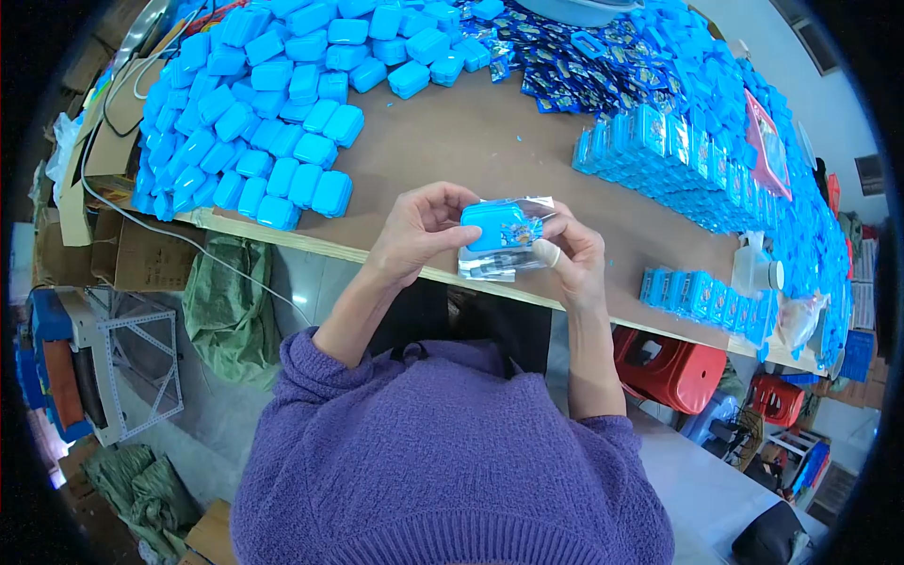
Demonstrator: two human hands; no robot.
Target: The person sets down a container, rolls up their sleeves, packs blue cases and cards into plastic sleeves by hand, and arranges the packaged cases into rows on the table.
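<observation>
Between my hands, over the table's front edge, is a small blue plastic case [488, 226] with a printed picture on its right part. Clear plastic film or a clear bag [488, 267] surrounds it and hangs below. My left hand [421, 229] pinches the case's left end, thumb on its face. My right hand [573, 247] grips the right end, with a pale cover on the thumb. A large pile of plain blue cases [273, 113] lies to the left. Rows of wrapped blue cases [673, 155] stand to the right, and a shorter row [706, 299] stands nearer me.
Dark blue printed packets [593, 71] are heaped at the back beside a grey-blue basin [579, 9]. A pink tray [768, 146] and a clear bottle [753, 268] are at the right. A white cable [221, 256] droops over the left edge. A red stool [669, 367] stands below the table.
</observation>
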